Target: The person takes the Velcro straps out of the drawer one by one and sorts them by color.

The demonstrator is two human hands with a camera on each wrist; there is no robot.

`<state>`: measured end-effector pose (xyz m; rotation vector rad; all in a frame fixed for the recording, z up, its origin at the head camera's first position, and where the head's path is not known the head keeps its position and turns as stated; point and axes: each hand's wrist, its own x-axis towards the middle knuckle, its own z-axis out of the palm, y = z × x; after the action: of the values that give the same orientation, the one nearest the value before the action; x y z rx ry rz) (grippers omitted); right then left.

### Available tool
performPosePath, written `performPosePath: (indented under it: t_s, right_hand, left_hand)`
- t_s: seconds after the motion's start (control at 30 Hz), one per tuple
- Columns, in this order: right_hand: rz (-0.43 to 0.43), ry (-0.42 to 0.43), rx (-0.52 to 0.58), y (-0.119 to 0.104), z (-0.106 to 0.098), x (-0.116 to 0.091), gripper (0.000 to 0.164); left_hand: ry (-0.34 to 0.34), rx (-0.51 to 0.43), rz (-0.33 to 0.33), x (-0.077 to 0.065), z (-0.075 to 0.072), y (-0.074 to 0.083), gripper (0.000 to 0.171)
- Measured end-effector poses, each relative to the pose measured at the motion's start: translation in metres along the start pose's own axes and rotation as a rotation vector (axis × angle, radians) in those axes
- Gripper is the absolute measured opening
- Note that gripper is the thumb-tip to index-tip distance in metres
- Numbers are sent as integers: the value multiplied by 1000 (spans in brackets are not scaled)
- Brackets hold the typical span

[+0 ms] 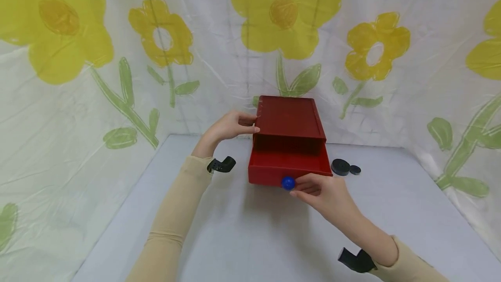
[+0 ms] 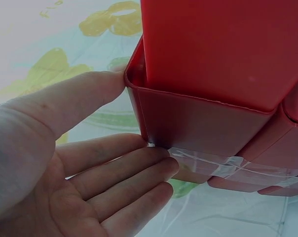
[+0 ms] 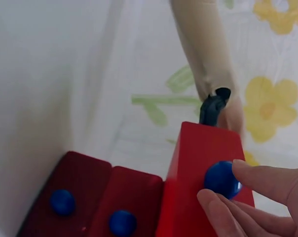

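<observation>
A dark red drawer cabinet (image 1: 289, 116) stands near the back of the white table. Its top drawer (image 1: 264, 176) is pulled out toward the front, and the part of its inside that shows holds nothing. My right hand (image 1: 322, 188) pinches the round blue knob (image 3: 220, 178) on the drawer's front between thumb and fingers. My left hand (image 1: 231, 126) is at the cabinet's left side. In the left wrist view, its thumb touches one corner of the cabinet's front edge, and its straight fingers (image 2: 134, 165) reach the side wall.
Two lower drawers with blue knobs (image 3: 62, 202) are closed in the right wrist view. Clear tape (image 2: 230, 165) runs along the cabinet's side. A larger black disc (image 1: 340, 167) and a smaller one (image 1: 355, 169) lie right of the cabinet. Behind hangs a flowered curtain (image 1: 219, 73).
</observation>
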<state>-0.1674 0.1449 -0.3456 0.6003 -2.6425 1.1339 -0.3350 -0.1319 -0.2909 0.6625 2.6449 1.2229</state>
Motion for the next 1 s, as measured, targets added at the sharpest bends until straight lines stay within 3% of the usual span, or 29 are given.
performPosePath:
  t_s: [1.0]
  right_hand:
    - [-17,133,-63,-2,14,13,23]
  left_hand:
    - [3,1,22,1,0,-2,61]
